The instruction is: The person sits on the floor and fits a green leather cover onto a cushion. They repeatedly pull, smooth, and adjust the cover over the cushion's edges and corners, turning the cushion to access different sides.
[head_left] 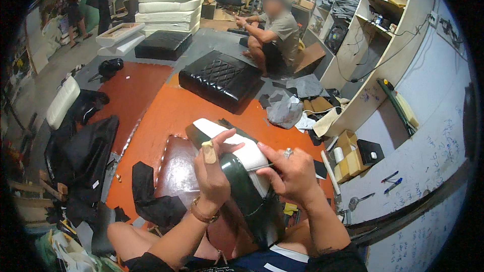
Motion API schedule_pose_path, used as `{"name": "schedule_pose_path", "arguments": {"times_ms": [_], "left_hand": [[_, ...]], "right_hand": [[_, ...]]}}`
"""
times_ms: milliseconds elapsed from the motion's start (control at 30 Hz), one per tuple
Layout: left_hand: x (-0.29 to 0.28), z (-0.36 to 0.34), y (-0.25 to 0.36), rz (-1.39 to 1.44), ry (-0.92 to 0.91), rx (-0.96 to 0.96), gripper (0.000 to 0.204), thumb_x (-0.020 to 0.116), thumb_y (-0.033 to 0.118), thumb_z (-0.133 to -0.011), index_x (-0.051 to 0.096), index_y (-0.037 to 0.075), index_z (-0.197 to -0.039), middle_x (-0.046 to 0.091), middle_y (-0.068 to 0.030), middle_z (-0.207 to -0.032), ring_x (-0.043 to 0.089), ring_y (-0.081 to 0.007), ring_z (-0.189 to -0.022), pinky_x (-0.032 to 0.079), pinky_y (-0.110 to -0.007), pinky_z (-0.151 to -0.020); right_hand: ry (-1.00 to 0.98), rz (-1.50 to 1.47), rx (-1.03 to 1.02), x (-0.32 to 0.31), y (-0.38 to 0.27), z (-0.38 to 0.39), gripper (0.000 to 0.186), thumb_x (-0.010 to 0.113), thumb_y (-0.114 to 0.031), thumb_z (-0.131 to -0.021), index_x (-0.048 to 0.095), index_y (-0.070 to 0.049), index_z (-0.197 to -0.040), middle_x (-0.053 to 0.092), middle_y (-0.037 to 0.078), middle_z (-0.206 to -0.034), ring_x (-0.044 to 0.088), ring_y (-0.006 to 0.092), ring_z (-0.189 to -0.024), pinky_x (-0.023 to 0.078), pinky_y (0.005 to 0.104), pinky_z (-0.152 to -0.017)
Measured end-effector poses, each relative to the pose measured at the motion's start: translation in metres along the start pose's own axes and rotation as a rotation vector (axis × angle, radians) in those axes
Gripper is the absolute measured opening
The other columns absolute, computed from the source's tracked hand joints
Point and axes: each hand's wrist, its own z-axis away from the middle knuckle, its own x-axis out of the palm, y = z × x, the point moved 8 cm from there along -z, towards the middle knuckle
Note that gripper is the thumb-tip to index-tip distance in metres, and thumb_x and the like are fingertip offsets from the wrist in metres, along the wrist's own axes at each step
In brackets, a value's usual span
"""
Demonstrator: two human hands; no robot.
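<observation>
Cushion (233, 172), dark green and glossy, lies in front of the seated person, its near end down between their legs and its far end pointing away over the orange sheet (257, 123) on the floor. White padding (252, 155) shows along its top, with the green cover on either side of it.

From where I stand, the right hand (293, 170) is nearly closed, thumb and forefinger pinching a thin metal rod (258, 167) that reaches across the padding near the cover's edge. A ring (288, 153) sits on one finger. The left hand (212, 176) is half open over the cushion's left side, fingers loosely bent by the white padding. A tan piece (209, 155) with a yellowish end shows at that hand; whether it is held or worn, I cannot tell. A brown band (202, 212) circles the left wrist.

Black fabric pieces (157, 209) lie on the floor to the left. Beyond, a black quilted cushion (219, 78) rests on the sheet, and a co-worker (282, 32) in a light shirt squats just behind it, near the tall shelves (360, 12).
</observation>
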Motion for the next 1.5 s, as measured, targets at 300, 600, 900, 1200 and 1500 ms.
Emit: {"name": "schedule_pose_path", "arguments": {"times_ms": [300, 600, 900, 1200, 1500], "left_hand": [[-0.007, 0.008, -0.004, 0.008, 0.085, -0.019, 0.081, 0.022, 0.059, -0.112, 0.061, -0.008, -0.136, 0.075, -0.018, -0.102, 0.073, -0.0228, -0.102, 0.054, -0.033, -0.089], [-0.009, 0.013, -0.002, 0.025, 0.13, -0.035, 0.079, 0.023, 0.057, -0.113, 0.062, -0.008, -0.135, 0.076, -0.0159, -0.098, 0.073, -0.0218, -0.101, 0.049, -0.028, -0.08], [-0.003, 0.024, 0.052, -0.265, -0.127, 0.205, 0.079, 0.062, 0.065, -0.096, 0.065, -0.002, -0.137, 0.068, -0.0166, -0.108, 0.067, -0.0269, -0.098, 0.047, -0.039, -0.089], [-0.002, 0.007, 0.045, -0.497, -1.089, 0.327, 0.137, 0.095, 0.071, -0.054, 0.039, 0.008, -0.163, 0.047, -0.0205, -0.157, 0.044, -0.0408, -0.148, 0.027, -0.067, -0.123], [-0.016, 0.012, 0.046, -0.478, -0.959, 0.387, 0.12, 0.096, 0.072, -0.051, 0.057, 0.003, -0.14, 0.065, -0.0155, -0.135, 0.062, -0.0361, -0.129, 0.033, -0.064, -0.121]], "right_hand": [[0.149, -0.126, 0.272, 0.016, -0.012, 0.029, 0.048, 0.076, -0.037, -0.097, 0.072, -0.018, -0.141, 0.059, 0.008, -0.062, 0.061, 0.0258, -0.05, 0.047, 0.0405, -0.048], [0.216, 0.041, 0.477, 0.015, -0.041, 0.049, 0.046, 0.08, -0.034, -0.094, 0.074, -0.02, -0.137, 0.065, 0.009, -0.071, 0.065, 0.0248, -0.054, 0.048, 0.0396, -0.048], [0.044, 0.105, -0.11, -0.021, -0.033, 0.008, 0.05, 0.081, -0.038, -0.086, 0.074, -0.022, -0.133, 0.077, 0.002, -0.108, 0.066, 0.0225, -0.079, 0.047, 0.0381, -0.067], [0.001, 0.13, -0.295, -0.007, -0.044, 0.013, 0.038, 0.079, -0.041, -0.09, 0.079, -0.022, -0.122, 0.082, 0.001, -0.111, 0.06, 0.0123, -0.066, 0.04, 0.0301, -0.057], [0.053, 0.077, 0.074, -0.001, -0.069, 0.031, 0.041, 0.082, -0.036, -0.089, 0.08, -0.017, -0.124, 0.082, 0.009, -0.11, 0.071, 0.0173, -0.062, 0.048, 0.0327, -0.052]]}}
